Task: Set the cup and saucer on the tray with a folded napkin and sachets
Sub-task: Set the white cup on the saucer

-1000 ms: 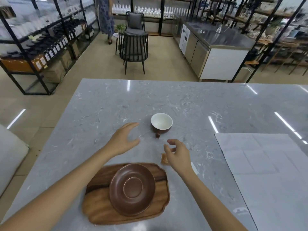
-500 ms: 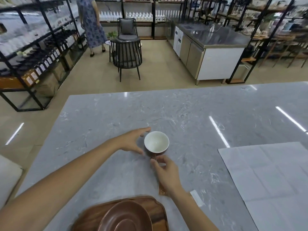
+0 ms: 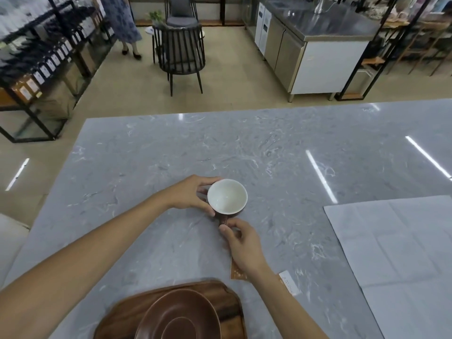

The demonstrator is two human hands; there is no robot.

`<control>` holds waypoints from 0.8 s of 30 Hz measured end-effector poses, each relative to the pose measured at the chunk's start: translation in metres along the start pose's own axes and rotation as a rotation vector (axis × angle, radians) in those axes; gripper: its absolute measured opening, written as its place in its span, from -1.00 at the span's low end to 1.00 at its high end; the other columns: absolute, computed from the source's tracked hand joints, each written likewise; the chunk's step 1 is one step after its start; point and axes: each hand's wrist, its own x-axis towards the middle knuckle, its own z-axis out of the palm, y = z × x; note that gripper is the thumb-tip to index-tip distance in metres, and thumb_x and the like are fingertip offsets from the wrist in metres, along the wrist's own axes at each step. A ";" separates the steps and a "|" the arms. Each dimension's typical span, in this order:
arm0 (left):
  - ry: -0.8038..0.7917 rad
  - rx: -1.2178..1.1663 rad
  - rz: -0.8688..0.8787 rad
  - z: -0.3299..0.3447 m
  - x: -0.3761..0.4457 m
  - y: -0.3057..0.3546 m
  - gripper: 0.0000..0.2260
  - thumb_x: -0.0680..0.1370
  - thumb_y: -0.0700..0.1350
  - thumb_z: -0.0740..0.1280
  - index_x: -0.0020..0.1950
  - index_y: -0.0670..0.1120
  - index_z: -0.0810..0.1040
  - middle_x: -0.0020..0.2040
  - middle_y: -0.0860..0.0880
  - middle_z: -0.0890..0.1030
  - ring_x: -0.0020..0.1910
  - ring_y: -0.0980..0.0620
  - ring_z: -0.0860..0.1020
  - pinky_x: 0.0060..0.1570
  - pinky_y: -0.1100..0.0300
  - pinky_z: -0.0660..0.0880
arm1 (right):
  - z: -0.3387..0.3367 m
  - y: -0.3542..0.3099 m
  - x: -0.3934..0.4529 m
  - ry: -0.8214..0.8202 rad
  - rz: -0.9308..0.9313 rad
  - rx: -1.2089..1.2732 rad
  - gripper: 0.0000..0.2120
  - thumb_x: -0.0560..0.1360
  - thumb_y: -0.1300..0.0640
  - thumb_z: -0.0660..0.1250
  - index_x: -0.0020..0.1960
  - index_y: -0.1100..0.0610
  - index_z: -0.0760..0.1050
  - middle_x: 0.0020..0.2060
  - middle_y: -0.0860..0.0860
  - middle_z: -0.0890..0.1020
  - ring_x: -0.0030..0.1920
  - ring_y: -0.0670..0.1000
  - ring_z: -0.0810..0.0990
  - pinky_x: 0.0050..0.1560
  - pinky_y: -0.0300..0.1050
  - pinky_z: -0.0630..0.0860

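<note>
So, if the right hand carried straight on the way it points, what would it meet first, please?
The cup: the right hand points away from the person, its fingers apparently already on the cup's handle.

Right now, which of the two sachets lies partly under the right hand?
The brown speckled sachet, its far end hidden under the right hand. The white sachet lies right of the wrist, uncovered.

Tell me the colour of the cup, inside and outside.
The cup is white inside and dark brown outside, seen in the head view.
</note>
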 end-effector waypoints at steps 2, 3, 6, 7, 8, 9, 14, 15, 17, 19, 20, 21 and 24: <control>0.027 -0.018 0.012 0.002 -0.004 -0.001 -0.13 0.28 -0.33 0.64 0.52 -0.03 0.39 0.39 0.09 0.56 0.35 0.20 0.52 0.22 0.35 0.50 | -0.001 0.000 -0.001 -0.019 0.012 -0.002 -0.85 0.61 0.04 0.36 0.07 0.11 0.63 0.01 0.06 0.67 -0.01 0.05 0.66 0.11 0.12 0.62; 0.045 -0.033 0.017 0.003 -0.007 -0.002 -0.14 0.27 -0.34 0.64 0.51 -0.02 0.41 0.38 0.10 0.57 0.33 0.21 0.54 0.19 0.37 0.50 | -0.002 -0.001 -0.002 -0.027 0.012 -0.004 -0.84 0.61 0.06 0.35 0.08 0.12 0.62 0.02 0.08 0.67 0.01 0.06 0.66 0.13 0.13 0.62; 0.104 -0.069 0.032 0.009 -0.017 -0.004 -0.17 0.25 -0.31 0.66 0.45 0.09 0.47 0.32 0.19 0.61 0.28 0.28 0.55 0.15 0.40 0.51 | -0.004 -0.004 -0.007 -0.039 -0.008 -0.002 -0.87 0.61 0.10 0.36 0.05 0.15 0.63 0.01 0.10 0.67 0.01 0.08 0.67 0.14 0.13 0.61; 0.124 -0.070 0.039 0.010 -0.021 -0.004 -0.17 0.25 -0.28 0.67 0.42 0.17 0.48 0.29 0.26 0.61 0.27 0.32 0.54 0.16 0.40 0.51 | -0.005 -0.005 -0.009 -0.041 -0.018 -0.006 -0.87 0.61 0.11 0.36 0.05 0.15 0.63 0.00 0.09 0.68 0.00 0.06 0.67 0.13 0.12 0.61; 0.144 -0.069 0.047 0.011 -0.027 -0.004 -0.17 0.24 -0.25 0.68 0.39 0.23 0.47 0.27 0.31 0.61 0.27 0.35 0.54 0.18 0.40 0.51 | -0.006 -0.006 -0.012 -0.047 -0.031 -0.018 -0.87 0.60 0.11 0.36 0.05 0.14 0.63 0.00 0.08 0.68 -0.01 0.04 0.67 0.13 0.10 0.61; 0.163 -0.067 0.056 0.012 -0.032 -0.004 -0.17 0.23 -0.21 0.69 0.39 0.24 0.47 0.27 0.32 0.61 0.27 0.34 0.53 0.20 0.39 0.51 | -0.006 -0.007 -0.014 -0.055 -0.043 -0.032 -0.87 0.60 0.11 0.36 0.07 0.14 0.63 0.00 0.07 0.68 -0.01 0.03 0.66 0.13 0.08 0.61; 0.243 -0.059 0.107 0.014 -0.065 -0.004 -0.20 0.23 -0.08 0.71 0.40 0.23 0.49 0.24 0.20 0.64 0.25 0.26 0.57 0.11 0.37 0.55 | -0.005 -0.016 -0.031 -0.089 -0.087 0.011 -0.85 0.60 0.17 0.37 0.09 0.24 0.61 0.02 0.16 0.65 -0.02 0.10 0.68 0.09 0.11 0.65; 0.260 -0.061 0.115 0.015 -0.073 -0.004 -0.21 0.23 -0.07 0.71 0.39 0.23 0.49 0.24 0.20 0.64 0.25 0.25 0.58 0.08 0.37 0.56 | -0.003 -0.018 -0.035 -0.093 -0.094 0.028 -0.85 0.60 0.19 0.38 0.09 0.26 0.60 0.03 0.17 0.63 -0.02 0.11 0.67 0.05 0.09 0.68; 0.301 -0.065 0.123 0.017 -0.090 -0.003 -0.23 0.22 -0.04 0.71 0.36 0.25 0.50 0.25 0.21 0.62 0.24 0.22 0.58 0.04 0.32 0.60 | 0.000 -0.021 -0.044 -0.112 -0.111 0.062 -0.85 0.60 0.21 0.38 0.09 0.29 0.59 0.06 0.19 0.61 0.01 0.11 0.66 0.00 0.00 0.70; 0.363 -0.075 0.117 0.021 -0.107 -0.003 -0.23 0.20 -0.03 0.72 0.33 0.28 0.50 0.24 0.24 0.61 0.22 0.19 0.60 -0.01 0.26 0.64 | 0.003 -0.026 -0.055 -0.138 -0.132 0.081 -0.85 0.59 0.21 0.38 0.09 0.29 0.59 0.06 0.18 0.60 0.05 0.11 0.64 -0.02 -0.06 0.71; 0.391 -0.077 0.113 0.022 -0.116 -0.004 -0.22 0.18 -0.03 0.72 0.32 0.29 0.49 0.24 0.25 0.60 0.22 0.18 0.60 -0.04 0.23 0.65 | 0.004 -0.028 -0.061 -0.152 -0.144 0.080 -0.85 0.59 0.21 0.38 0.09 0.29 0.59 0.06 0.18 0.60 0.06 0.10 0.64 -0.02 -0.08 0.70; 0.410 -0.073 0.112 0.024 -0.124 -0.004 -0.20 0.17 -0.01 0.73 0.34 0.28 0.49 0.26 0.24 0.59 0.22 0.18 0.60 -0.04 0.22 0.66 | 0.005 -0.030 -0.066 -0.166 -0.158 0.074 -0.84 0.59 0.20 0.38 0.09 0.30 0.59 0.06 0.17 0.60 0.06 0.08 0.64 -0.01 -0.08 0.70; 0.434 -0.055 0.110 0.029 -0.149 -0.004 -0.08 0.15 0.06 0.72 0.45 0.22 0.42 0.35 0.25 0.51 0.22 0.20 0.57 -0.01 0.19 0.66 | 0.005 -0.036 -0.085 -0.203 -0.190 0.060 -0.84 0.59 0.18 0.38 0.08 0.28 0.59 0.06 0.12 0.60 0.06 0.03 0.65 0.00 -0.06 0.70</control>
